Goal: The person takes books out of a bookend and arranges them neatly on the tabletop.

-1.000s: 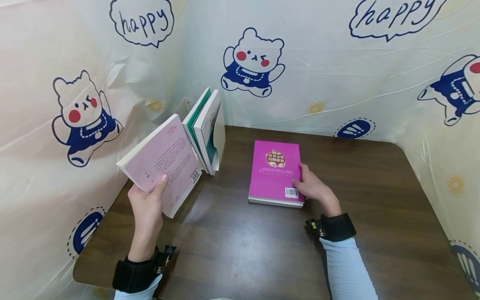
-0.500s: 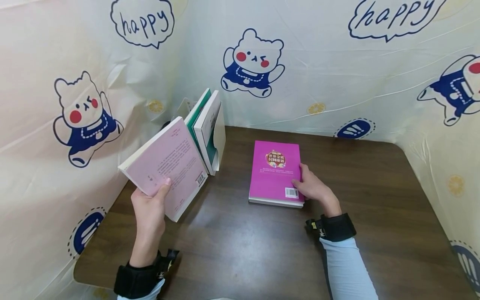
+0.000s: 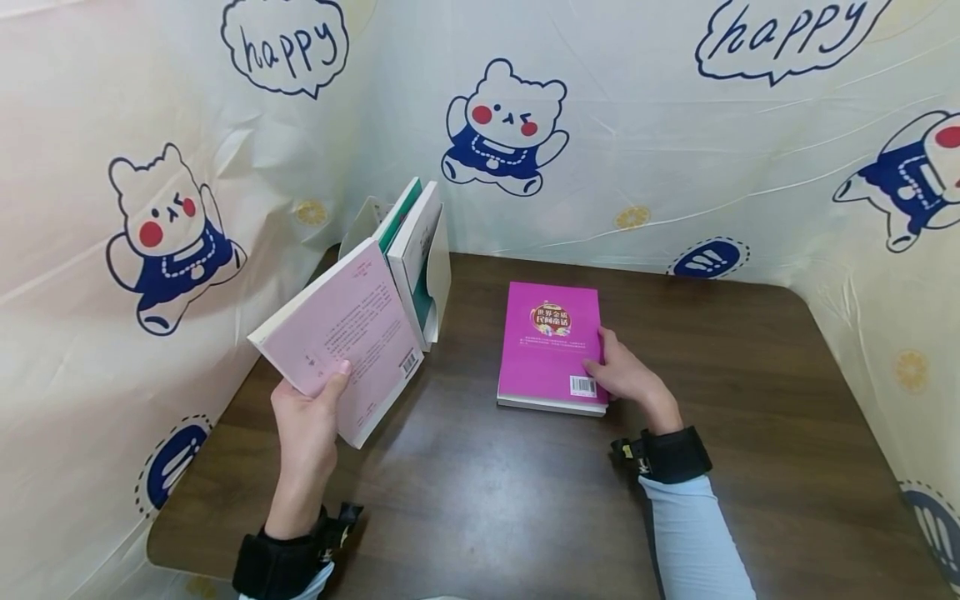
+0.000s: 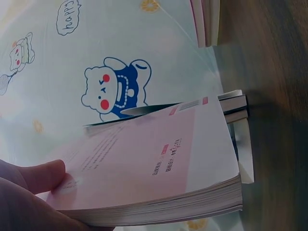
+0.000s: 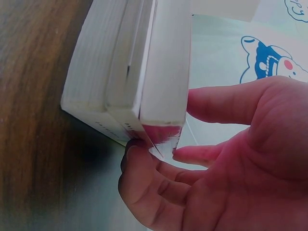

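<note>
My left hand grips a pale pink book by its lower left edge, thumb on the printed back cover. The book is held tilted, barcode corner low, and overlaps the front of a cream book holder in the head view. In that holder a green book and a white book stand upright. My right hand holds the right side of a magenta book, thumb on its cover. The right wrist view shows curled fingers at the stack's edge, with other books under the magenta one.
All of this is on a dark brown wooden table. A pale curtain printed with cartoon bears encloses its back and sides. The book holder stands at the back left, near the curtain.
My left hand has moved a little to the right and toward me with the pink book, which now covers more of the green book. The right hand and magenta book have stayed put.
</note>
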### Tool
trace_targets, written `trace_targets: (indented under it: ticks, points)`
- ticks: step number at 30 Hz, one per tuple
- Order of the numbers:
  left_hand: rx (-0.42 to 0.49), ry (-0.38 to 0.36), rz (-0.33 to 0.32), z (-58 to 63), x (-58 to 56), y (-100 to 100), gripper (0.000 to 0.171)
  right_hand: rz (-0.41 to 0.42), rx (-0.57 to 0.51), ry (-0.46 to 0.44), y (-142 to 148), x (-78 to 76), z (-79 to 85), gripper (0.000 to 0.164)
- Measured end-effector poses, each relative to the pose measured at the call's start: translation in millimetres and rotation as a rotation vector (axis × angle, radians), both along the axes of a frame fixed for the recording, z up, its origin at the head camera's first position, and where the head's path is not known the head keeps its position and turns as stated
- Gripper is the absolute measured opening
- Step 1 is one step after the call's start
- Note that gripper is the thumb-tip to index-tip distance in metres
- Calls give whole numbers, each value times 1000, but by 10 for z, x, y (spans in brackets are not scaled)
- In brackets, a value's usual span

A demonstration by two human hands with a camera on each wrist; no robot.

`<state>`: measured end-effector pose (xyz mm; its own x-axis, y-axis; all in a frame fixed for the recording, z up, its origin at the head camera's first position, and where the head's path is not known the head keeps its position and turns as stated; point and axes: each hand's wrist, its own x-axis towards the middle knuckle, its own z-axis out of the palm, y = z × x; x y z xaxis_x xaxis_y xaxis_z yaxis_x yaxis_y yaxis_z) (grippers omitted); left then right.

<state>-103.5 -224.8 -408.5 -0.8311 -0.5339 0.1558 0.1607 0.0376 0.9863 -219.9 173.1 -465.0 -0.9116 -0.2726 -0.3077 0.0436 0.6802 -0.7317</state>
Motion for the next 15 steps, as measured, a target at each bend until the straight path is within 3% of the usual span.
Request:
trace_targets:
  ticks: [15]
  points:
    - [0, 13, -38, -6, -24, 63, 38, 0, 7, 6, 5, -23, -24, 78]
